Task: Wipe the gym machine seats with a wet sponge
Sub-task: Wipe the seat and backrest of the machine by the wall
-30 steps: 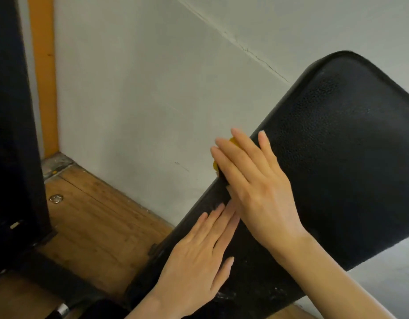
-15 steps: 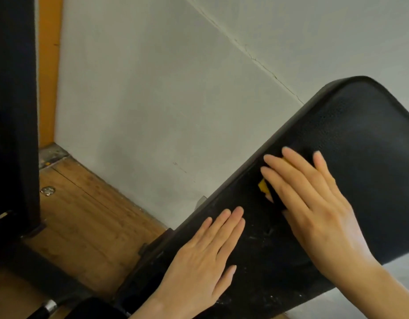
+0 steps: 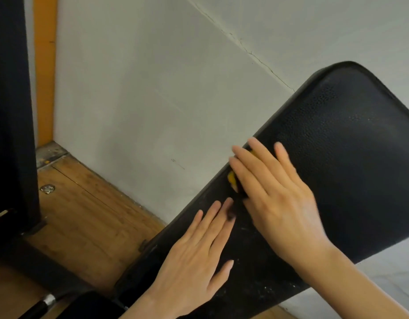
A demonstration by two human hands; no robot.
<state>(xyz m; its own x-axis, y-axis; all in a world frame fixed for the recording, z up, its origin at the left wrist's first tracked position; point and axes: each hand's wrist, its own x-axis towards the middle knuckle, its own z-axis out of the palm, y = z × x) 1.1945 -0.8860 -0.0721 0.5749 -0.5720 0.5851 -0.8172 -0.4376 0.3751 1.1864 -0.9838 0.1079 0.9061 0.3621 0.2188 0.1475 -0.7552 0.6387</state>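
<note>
- Two hands work on the black padded seat (image 3: 337, 139), which tilts up toward the right beside a pale wall (image 3: 141, 88).
- The right hand (image 3: 274, 192) lies flat with straight fingers, pressing a yellow sponge (image 3: 231, 178) onto the pad's left edge; only a sliver of it shows past the fingers.
- The left hand (image 3: 194, 256) rests open and flat on the lower pad, gripping nothing, likely steadying it.
- White specks dot the lower pad, so that area probably needs more passes.
- Good practice: keep even palm pressure, overlap strokes, and follow the rim so the seam gets wiped.
</note>
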